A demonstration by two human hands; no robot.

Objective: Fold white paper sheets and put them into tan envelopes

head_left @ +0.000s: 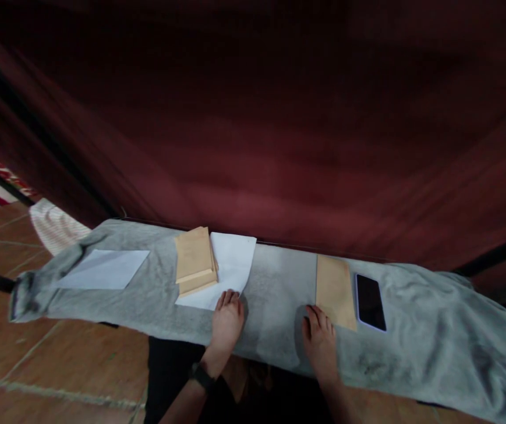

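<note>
My left hand (228, 321), with a dark watch (202, 377) on its wrist, rests palm down at the lower right edge of a white sheet of paper (235, 259). Its fingers lie fairly flat on that edge. On the left part of this sheet sits an untidy stack of brown envelopes (195, 253). My right hand (320, 338) lies on the grey cloth, fingers loosely extended, their tips by the lower left corner of a single brown envelope (335, 291). No object shows lifted in either hand.
A grey cloth (275, 288) covers the long narrow surface. To the right of the single envelope lies a phone (370, 302), dark screen up. Another white sheet (107, 269) is at the far left. A dark red curtain (253, 153) hangs right behind the back edge.
</note>
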